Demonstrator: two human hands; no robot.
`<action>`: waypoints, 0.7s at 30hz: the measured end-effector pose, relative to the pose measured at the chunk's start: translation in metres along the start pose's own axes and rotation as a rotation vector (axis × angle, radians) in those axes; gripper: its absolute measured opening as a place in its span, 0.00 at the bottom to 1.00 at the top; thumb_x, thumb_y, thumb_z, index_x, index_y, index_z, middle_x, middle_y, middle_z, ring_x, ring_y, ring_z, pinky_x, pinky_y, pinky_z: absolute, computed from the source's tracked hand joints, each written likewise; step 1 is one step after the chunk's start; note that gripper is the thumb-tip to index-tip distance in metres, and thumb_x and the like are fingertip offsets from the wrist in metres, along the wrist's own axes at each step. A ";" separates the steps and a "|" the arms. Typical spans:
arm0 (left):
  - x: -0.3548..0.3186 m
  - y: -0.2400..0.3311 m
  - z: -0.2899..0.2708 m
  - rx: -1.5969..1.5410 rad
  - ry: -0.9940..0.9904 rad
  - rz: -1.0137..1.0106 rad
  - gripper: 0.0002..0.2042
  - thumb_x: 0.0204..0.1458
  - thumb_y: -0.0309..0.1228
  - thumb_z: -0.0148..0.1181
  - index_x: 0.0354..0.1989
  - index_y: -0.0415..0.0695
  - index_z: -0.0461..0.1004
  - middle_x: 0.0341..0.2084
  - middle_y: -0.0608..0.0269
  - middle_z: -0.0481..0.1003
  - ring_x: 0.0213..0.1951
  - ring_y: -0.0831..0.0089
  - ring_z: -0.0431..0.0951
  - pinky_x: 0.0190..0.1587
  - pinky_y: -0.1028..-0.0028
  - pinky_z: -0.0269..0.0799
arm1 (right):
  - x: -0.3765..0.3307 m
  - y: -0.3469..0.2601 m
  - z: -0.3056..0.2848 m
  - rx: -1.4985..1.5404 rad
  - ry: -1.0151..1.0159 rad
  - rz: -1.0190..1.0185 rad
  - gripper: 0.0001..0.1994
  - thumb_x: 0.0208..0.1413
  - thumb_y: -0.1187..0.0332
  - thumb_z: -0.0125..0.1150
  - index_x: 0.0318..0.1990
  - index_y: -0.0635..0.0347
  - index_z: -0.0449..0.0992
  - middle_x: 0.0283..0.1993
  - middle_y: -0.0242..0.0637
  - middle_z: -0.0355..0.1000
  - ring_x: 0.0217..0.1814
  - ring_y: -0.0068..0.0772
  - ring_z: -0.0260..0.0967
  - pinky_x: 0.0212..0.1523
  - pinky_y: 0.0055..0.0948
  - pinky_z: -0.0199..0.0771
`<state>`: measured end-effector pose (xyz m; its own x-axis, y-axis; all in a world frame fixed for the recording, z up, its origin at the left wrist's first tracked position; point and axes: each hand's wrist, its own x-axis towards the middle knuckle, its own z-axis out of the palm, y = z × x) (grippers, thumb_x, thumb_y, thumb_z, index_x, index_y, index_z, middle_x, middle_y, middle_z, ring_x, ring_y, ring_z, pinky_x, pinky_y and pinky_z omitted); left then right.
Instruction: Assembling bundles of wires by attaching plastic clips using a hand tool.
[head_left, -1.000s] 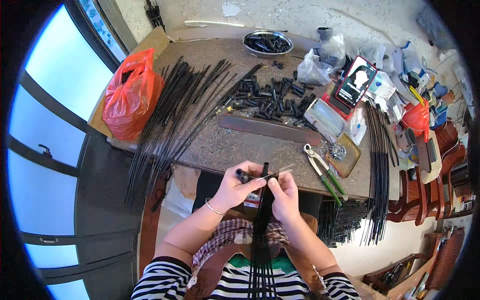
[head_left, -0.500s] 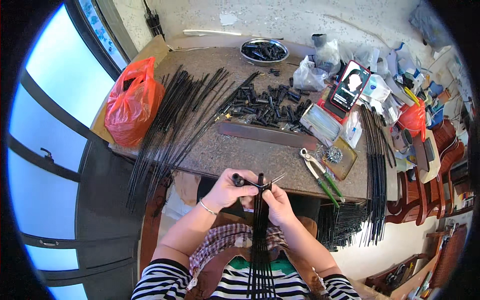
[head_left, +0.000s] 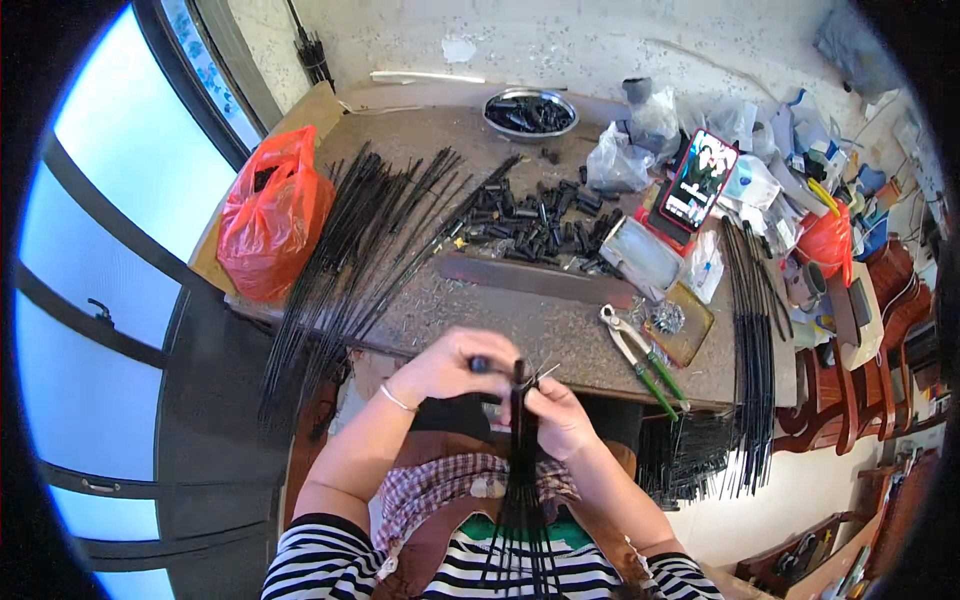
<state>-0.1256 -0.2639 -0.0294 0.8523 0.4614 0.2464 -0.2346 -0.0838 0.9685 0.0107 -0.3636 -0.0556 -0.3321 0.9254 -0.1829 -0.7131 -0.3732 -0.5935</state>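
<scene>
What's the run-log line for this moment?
Left hand: holding dark cylindrical piece, blurred | Right hand: gripping black rod bundle | Green-handled pliers: on table, unheld

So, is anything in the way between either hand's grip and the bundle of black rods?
Nothing visible is. The right hand's grip seems to be on the bundle of black rods, near its far end. The left hand's grip, blurred, is beside that end, holding a dark piece; whether it touches the rods, I can't tell.

Rods (head_left: pixel 522 435) lie between left hand (head_left: pixel 450 368) and right hand (head_left: pixel 565 422) before the table (head_left: pixel 465 315); on it, tubes (head_left: pixel 545 222) lie before a bowl (head_left: pixel 530 133).
</scene>
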 end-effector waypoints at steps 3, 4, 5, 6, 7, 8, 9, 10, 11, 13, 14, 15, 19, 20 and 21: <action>0.009 0.019 -0.005 0.196 0.202 0.023 0.16 0.42 0.36 0.46 0.39 0.40 0.64 0.41 0.61 0.62 0.46 0.71 0.58 0.48 0.72 0.50 | -0.002 0.004 0.016 -0.051 0.218 -0.200 0.06 0.43 0.68 0.49 0.21 0.57 0.62 0.22 0.34 0.65 0.22 0.23 0.62 0.23 0.22 0.64; 0.017 0.028 0.006 0.198 0.208 0.023 0.17 0.43 0.38 0.43 0.41 0.41 0.62 0.43 0.60 0.60 0.47 0.71 0.56 0.48 0.72 0.48 | -0.002 0.008 0.018 -0.082 0.245 -0.236 0.05 0.43 0.68 0.49 0.22 0.57 0.62 0.23 0.35 0.65 0.22 0.23 0.62 0.22 0.22 0.64; 0.022 0.030 0.017 0.196 0.213 0.019 0.19 0.45 0.40 0.40 0.42 0.42 0.61 0.44 0.60 0.59 0.48 0.70 0.55 0.49 0.72 0.47 | -0.003 0.013 0.017 -0.110 0.277 -0.270 0.05 0.43 0.68 0.49 0.22 0.57 0.61 0.23 0.35 0.65 0.22 0.23 0.62 0.21 0.22 0.65; 0.024 0.023 0.020 0.231 0.091 -0.017 0.20 0.45 0.42 0.40 0.43 0.41 0.60 0.44 0.59 0.59 0.48 0.69 0.54 0.49 0.71 0.46 | -0.002 0.015 0.016 -0.116 0.268 -0.295 0.05 0.43 0.69 0.49 0.22 0.56 0.61 0.22 0.35 0.65 0.21 0.24 0.63 0.21 0.23 0.66; 0.024 0.025 0.024 0.160 0.013 -0.172 0.21 0.46 0.43 0.39 0.44 0.40 0.59 0.44 0.58 0.59 0.47 0.69 0.56 0.49 0.71 0.47 | -0.003 0.016 0.017 -0.120 0.269 -0.288 0.05 0.43 0.69 0.49 0.22 0.56 0.61 0.22 0.35 0.65 0.21 0.24 0.63 0.21 0.23 0.66; 0.022 0.021 0.021 -0.059 0.033 -0.256 0.19 0.45 0.39 0.42 0.42 0.38 0.60 0.42 0.58 0.60 0.45 0.71 0.58 0.47 0.72 0.50 | -0.003 0.015 0.020 -0.099 0.323 -0.289 0.05 0.43 0.69 0.48 0.22 0.57 0.61 0.22 0.35 0.65 0.22 0.24 0.62 0.23 0.23 0.64; 0.021 0.018 0.017 -0.280 0.052 -0.340 0.17 0.44 0.35 0.44 0.40 0.37 0.62 0.40 0.58 0.62 0.42 0.73 0.61 0.45 0.73 0.54 | -0.003 0.015 0.022 -0.076 0.377 -0.290 0.05 0.43 0.70 0.48 0.22 0.58 0.62 0.22 0.36 0.64 0.22 0.25 0.61 0.26 0.23 0.62; 0.020 0.014 0.014 -0.286 0.052 -0.345 0.17 0.44 0.35 0.44 0.40 0.37 0.62 0.40 0.58 0.62 0.42 0.73 0.61 0.45 0.73 0.54 | -0.003 0.016 0.021 -0.068 0.405 -0.300 0.04 0.43 0.70 0.48 0.22 0.58 0.62 0.22 0.36 0.64 0.22 0.25 0.60 0.26 0.23 0.62; 0.021 0.014 0.010 -0.173 0.071 -0.289 0.15 0.43 0.31 0.47 0.38 0.36 0.63 0.37 0.59 0.64 0.39 0.75 0.63 0.43 0.75 0.56 | -0.002 0.016 0.020 -0.066 0.412 -0.299 0.04 0.43 0.70 0.48 0.22 0.58 0.62 0.22 0.36 0.64 0.22 0.25 0.60 0.26 0.23 0.62; 0.022 0.014 0.005 -0.064 0.086 -0.239 0.13 0.41 0.27 0.49 0.36 0.35 0.63 0.33 0.60 0.66 0.36 0.78 0.65 0.40 0.77 0.59 | 0.000 0.016 0.016 -0.095 0.382 -0.301 0.04 0.43 0.70 0.48 0.22 0.58 0.62 0.22 0.37 0.64 0.22 0.25 0.60 0.26 0.22 0.61; 0.021 0.017 0.005 -0.028 0.127 -0.231 0.13 0.39 0.24 0.51 0.35 0.35 0.63 0.30 0.61 0.67 0.34 0.79 0.65 0.39 0.79 0.60 | 0.000 0.014 0.015 -0.095 0.392 -0.283 0.04 0.43 0.70 0.48 0.22 0.58 0.62 0.22 0.37 0.64 0.22 0.25 0.60 0.25 0.22 0.61; 0.021 0.019 0.005 0.009 0.169 -0.224 0.13 0.38 0.22 0.52 0.35 0.35 0.63 0.27 0.63 0.68 0.33 0.80 0.66 0.37 0.80 0.62 | 0.001 0.014 0.012 -0.090 0.398 -0.281 0.04 0.43 0.70 0.48 0.22 0.58 0.62 0.22 0.37 0.64 0.22 0.25 0.60 0.25 0.22 0.61; 0.023 0.023 0.006 -0.156 0.196 -0.220 0.09 0.39 0.26 0.52 0.31 0.36 0.66 0.25 0.65 0.68 0.30 0.81 0.67 0.35 0.80 0.62 | 0.001 0.014 0.003 -0.116 0.272 -0.318 0.06 0.44 0.69 0.48 0.21 0.57 0.61 0.22 0.34 0.65 0.22 0.21 0.62 0.24 0.21 0.65; 0.023 0.024 0.006 -0.151 0.204 -0.223 0.09 0.40 0.26 0.51 0.31 0.36 0.65 0.24 0.64 0.69 0.29 0.80 0.67 0.35 0.80 0.63 | 0.001 0.013 0.003 -0.118 0.249 -0.323 0.06 0.44 0.69 0.48 0.21 0.57 0.61 0.22 0.34 0.65 0.22 0.21 0.61 0.25 0.21 0.64; 0.024 0.021 0.005 -0.153 0.206 -0.229 0.09 0.40 0.26 0.51 0.31 0.36 0.65 0.24 0.64 0.69 0.29 0.80 0.67 0.35 0.80 0.63 | 0.002 0.013 0.003 -0.113 0.252 -0.319 0.06 0.44 0.69 0.48 0.21 0.57 0.61 0.22 0.34 0.65 0.22 0.21 0.61 0.25 0.21 0.64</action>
<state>-0.1081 -0.2593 -0.0026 0.7823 0.6229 -0.0043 -0.1290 0.1689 0.9772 -0.0006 -0.3672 -0.0611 0.0657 0.9860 -0.1535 -0.6786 -0.0687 -0.7313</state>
